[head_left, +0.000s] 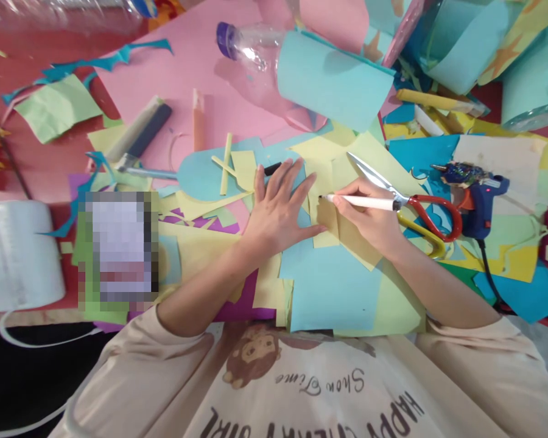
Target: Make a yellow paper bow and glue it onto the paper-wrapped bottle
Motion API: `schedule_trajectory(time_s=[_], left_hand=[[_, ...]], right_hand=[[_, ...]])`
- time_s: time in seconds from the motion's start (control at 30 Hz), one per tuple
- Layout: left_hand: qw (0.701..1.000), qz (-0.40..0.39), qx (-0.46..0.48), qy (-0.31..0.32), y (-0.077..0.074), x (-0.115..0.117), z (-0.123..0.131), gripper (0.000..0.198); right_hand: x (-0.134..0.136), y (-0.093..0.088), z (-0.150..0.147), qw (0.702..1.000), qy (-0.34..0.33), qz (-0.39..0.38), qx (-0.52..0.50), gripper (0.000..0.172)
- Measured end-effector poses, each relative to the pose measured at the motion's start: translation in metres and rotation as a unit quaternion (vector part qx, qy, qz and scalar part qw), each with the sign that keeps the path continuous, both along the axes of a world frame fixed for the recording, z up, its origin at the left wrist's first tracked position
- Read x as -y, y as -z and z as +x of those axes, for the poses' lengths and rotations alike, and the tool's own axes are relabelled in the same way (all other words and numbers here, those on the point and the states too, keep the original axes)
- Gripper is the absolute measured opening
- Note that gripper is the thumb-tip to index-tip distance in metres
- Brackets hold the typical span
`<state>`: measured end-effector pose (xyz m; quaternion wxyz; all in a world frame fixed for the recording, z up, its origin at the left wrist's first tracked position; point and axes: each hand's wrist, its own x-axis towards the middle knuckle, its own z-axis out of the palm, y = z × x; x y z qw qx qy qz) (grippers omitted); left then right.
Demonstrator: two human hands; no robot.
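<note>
My right hand (369, 213) grips a white marker (365, 202), whose dark tip rests on or just above a small pale yellow paper piece (325, 213). Spread flat, my left hand (281, 204) lies on the papers just left of that piece, its thumb reaching the lower part of it. A black marker cap (273, 168) shows beside the fingers of my left hand; whether they touch it I cannot tell. Under and below both hands are a light blue sheet (333, 292) and other yellow sheets. Scissors (420, 210) with red and yellow handles lie right of my right hand.
A blue glue gun (481, 201) with a cord lies at the right. Behind my hands is a clear bottle (260, 55) partly wrapped in light blue paper. A utility knife (141, 131), a blurred phone-like object (121, 249) and a white device (21, 255) are at the left, among paper scraps.
</note>
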<state>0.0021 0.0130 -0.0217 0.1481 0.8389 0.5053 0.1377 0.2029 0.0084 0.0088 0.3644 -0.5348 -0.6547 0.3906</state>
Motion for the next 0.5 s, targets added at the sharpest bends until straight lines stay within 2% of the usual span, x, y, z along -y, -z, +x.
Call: schedule_trajectory(time_s=[0.5], left_hand=[[1.0,0.001,0.003,0.003,-0.0008,-0.0003,-0.0002,0.085]], right_hand=[[0.0003,0.0029,-0.0017,0.999,-0.028,0.015,0.001,0.013]])
